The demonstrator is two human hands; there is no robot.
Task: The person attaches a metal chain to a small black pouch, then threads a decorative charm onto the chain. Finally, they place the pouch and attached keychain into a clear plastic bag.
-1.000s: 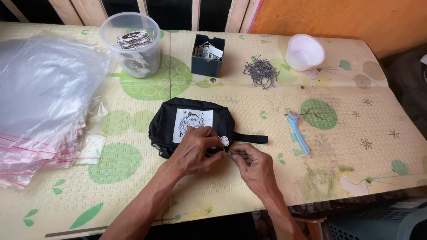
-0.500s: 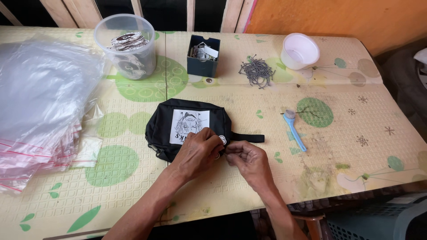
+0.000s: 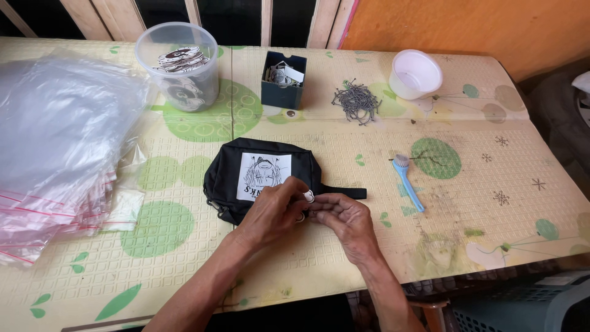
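Lying in a heap at far left, clear plastic bags (image 3: 58,147); black pouch (image 3: 264,178) mid-surface; left hand (image 3: 273,212) grip pinching a small white piece (image 3: 308,197) at pouch's edge; right hand (image 3: 344,221) fingers curled, touching it; blue brush (image 3: 409,184) just beyond.

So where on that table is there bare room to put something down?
Bare mat lies right of the blue brush, toward the table's right edge, and in front of the plastic bags, left of the left hand. It is crowded along the back: tub, dark box, chain pile, white cup.
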